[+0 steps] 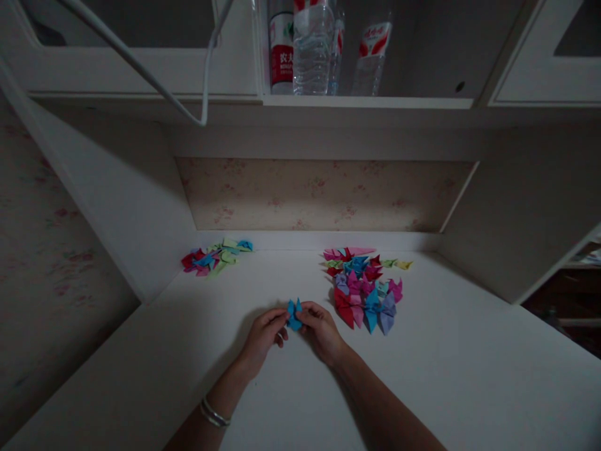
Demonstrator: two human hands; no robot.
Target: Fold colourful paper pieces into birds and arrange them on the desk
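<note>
Between my two hands is a small blue folded-paper crane (294, 316), with two narrow points sticking up, held just above the white desk. My left hand (265, 335) pinches its left side between thumb and fingers. On the other side, my right hand (322, 329) grips it with the thumb across the front. To the right of my hands lies a group of colourful paper cranes (359, 288) in red, pink, blue and purple, several with wings spread. A looser pile of folded paper pieces (216, 258) rests at the back left.
The white desk (446, 376) runs back to a low wall panel with floral paper (310, 194). Overhead, a shelf (366, 101) holds plastic bottles (313, 56) and a red-and-white can (282, 56). A white cable (154, 81) hangs down at the upper left.
</note>
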